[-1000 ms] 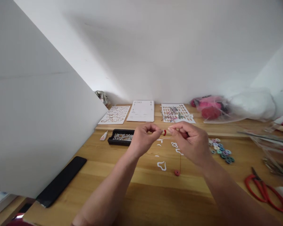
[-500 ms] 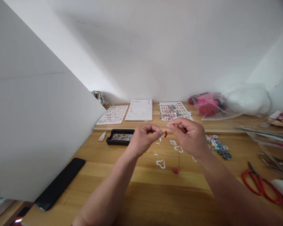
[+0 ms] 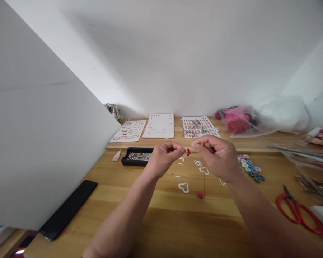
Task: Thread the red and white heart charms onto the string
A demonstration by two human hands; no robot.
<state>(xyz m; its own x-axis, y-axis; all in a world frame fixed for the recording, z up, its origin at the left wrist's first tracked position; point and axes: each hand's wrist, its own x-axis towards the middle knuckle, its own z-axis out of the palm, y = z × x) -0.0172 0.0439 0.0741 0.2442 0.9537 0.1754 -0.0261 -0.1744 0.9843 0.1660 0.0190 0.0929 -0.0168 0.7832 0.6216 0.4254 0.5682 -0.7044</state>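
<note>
On the left of the table point(image 3: 164, 222) lies a flat black slab point(image 3: 67, 211), with a small white bottle point(image 3: 116, 155) farther back, tipped on its side. Behind it, on a raised ledge point(image 3: 178, 129), is a sheet of curvy printed outlines point(image 3: 130, 128). Next comes a black tray point(image 3: 134, 163), holding a heap of tiny silvery and brownish bits point(image 3: 137, 156), too small to name; the left hand point(image 3: 165, 157) hides its right end. White paper point(image 3: 160, 125) sits on the ledge beyond. The left fingers are pinched together on one end of a small red piece point(image 3: 188, 152), which is raised above the table between the two hands. Below are white cut-outs point(image 3: 183, 187) and a red spool point(image 3: 201, 194), its thread point(image 3: 204, 181) running up toward the right hand point(image 3: 218, 156). The right fingers are pressed together at the tips; what lies between them I cannot tell. Farther right, a see-through bag point(image 3: 249, 133) contains pink and red balls point(image 3: 238, 124), beside a bulky white bundle point(image 3: 285, 114). Nearer are a cluster of coloured spools point(image 3: 251, 168), red-handled scissors point(image 3: 297, 210) and, at the edge, clear plastic packets point(image 3: 314, 184) whose contents are blurred.
</note>
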